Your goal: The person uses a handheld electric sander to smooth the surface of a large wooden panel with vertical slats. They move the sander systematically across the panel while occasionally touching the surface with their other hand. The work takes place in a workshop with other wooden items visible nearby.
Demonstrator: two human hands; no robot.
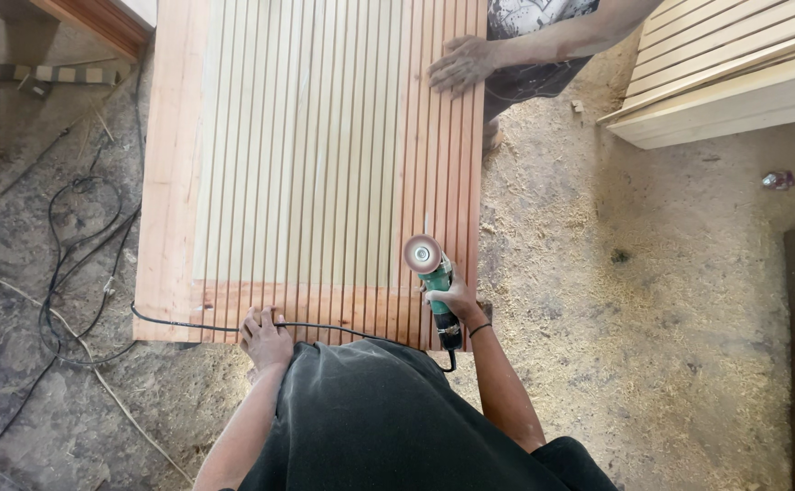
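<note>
Light: soft, even daylight, moderately bright.
Shadows: faint; a thin dark one under the near edge of the slatted wooden panel [315, 145].
Glare: none; pale slats brightest.
Focus: sharp centrally, slightly soft toward corners.
Distortion: mild wide-angle stretch at edges.

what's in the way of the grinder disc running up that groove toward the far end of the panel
Along the groove ahead of the angle grinder, the grooved wooden panel is bare until another person's hand rests flat on the far end. The black cord trails behind, under the left hand.
</note>
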